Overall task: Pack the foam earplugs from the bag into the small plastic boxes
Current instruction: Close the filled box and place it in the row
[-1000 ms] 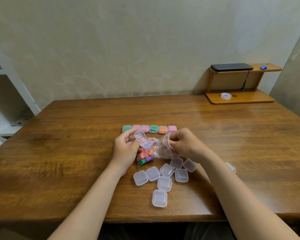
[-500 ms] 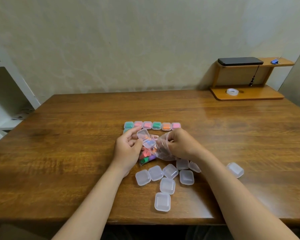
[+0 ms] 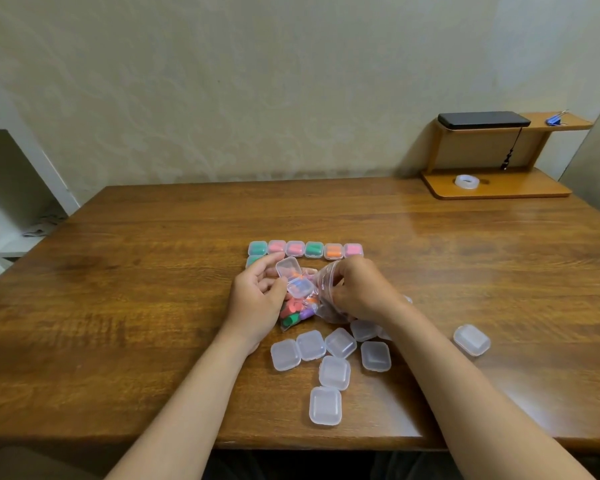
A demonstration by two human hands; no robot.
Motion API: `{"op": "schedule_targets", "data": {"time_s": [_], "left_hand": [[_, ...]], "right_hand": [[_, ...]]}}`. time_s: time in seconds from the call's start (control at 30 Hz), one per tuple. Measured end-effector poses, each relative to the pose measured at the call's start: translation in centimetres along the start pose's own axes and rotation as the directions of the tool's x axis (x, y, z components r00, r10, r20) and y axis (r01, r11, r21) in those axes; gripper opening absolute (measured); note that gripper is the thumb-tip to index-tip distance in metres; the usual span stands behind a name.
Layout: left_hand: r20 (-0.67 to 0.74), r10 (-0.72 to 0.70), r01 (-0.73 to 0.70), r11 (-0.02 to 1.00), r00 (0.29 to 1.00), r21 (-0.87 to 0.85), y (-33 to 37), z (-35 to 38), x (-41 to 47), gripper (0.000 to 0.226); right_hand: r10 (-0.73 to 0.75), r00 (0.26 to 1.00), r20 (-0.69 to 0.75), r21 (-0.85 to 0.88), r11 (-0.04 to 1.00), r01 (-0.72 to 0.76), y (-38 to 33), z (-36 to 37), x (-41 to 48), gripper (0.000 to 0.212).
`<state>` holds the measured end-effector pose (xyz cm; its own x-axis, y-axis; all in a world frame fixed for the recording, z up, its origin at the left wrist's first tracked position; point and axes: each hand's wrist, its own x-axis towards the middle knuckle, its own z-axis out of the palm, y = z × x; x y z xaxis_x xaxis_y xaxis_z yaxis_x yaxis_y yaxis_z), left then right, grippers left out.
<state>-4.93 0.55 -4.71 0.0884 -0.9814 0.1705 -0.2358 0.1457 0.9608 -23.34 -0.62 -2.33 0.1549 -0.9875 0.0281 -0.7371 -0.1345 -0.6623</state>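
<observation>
The clear plastic bag (image 3: 324, 303) of multicoloured foam earplugs (image 3: 295, 315) is laid mid-way across the brown wooden table (image 3: 118, 306), between the two hands. Its mouth is gripped by the right hand (image 3: 357, 289), fingers curled round the bunched film. Whether an earplug is already pinched inside cannot be told. At 10 o'clock of the bag, a small open clear hinged plastic box (image 3: 295, 278) is pinched between the thumb and fingers of the left hand (image 3: 257, 299), lid tipped up. Something pink and blue is seen in it, too blurred to name.

Step judged: earplugs being fetched out of the bag for the box in hand. For the next move, soft plugs must be drawn clear of the clinging film, dropped into the open half, and the lid snapped down. The box is then to be set with the filled ones.

At 12 o'clock of the bag, a row of filled small boxes (image 3: 305, 249) is lined up, green, pink and orange inside. At 6 o'clock, a cluster of empty closed clear boxes (image 3: 333, 355) is scattered. A lone empty box (image 3: 471, 340) is left at 4 o'clock, well apart. Task judged roughly half done.

At 2 o'clock, in the far corner, a two-tier wooden stand (image 3: 499, 194) is seen. A flat black device (image 3: 482, 119) and blue clips (image 3: 555, 119) are on top, a clear tape roll (image 3: 466, 181) below.
</observation>
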Motion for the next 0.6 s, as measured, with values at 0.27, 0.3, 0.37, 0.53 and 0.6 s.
{"op": "schedule_targets", "data": {"time_s": [0.27, 0.3, 0.37, 0.53, 0.6], "left_hand": [[0.010, 0.007, -0.007, 1.000, 1.000, 0.009, 0.4, 0.0, -0.2, 0.044], [0.012, 0.007, -0.007, 1.000, 1.000, 0.006, 0.4, 0.0, -0.3, 0.044], [0.014, 0.005, -0.005, 1.000, 1.000, 0.000, 0.5, 0.1, -0.3, 0.044], [-0.001, 0.008, -0.008, 1.000, 1.000, 0.010, 0.3, 0.1, -0.3, 0.044], [-0.008, 0.009, -0.009, 1.000, 1.000, 0.012, 0.2, 0.0, -0.2, 0.044]], "right_hand": [[0.047, 0.999, 0.008, -0.129, 0.991, -0.046, 0.0, 0.3, 0.2, 0.005], [0.036, 0.999, 0.010, -0.116, 0.993, -0.034, -0.1, 0.2, 0.2, 0.003], [0.012, 1.000, 0.015, -0.073, 0.997, -0.011, -0.4, 0.1, -0.1, 0.007], [0.036, 0.999, 0.012, -0.062, 0.997, -0.035, -1.0, -0.5, -0.6, 0.007], [0.064, 0.998, 0.001, -0.030, 0.997, -0.064, -1.0, -1.0, -1.0, 0.009]]}}
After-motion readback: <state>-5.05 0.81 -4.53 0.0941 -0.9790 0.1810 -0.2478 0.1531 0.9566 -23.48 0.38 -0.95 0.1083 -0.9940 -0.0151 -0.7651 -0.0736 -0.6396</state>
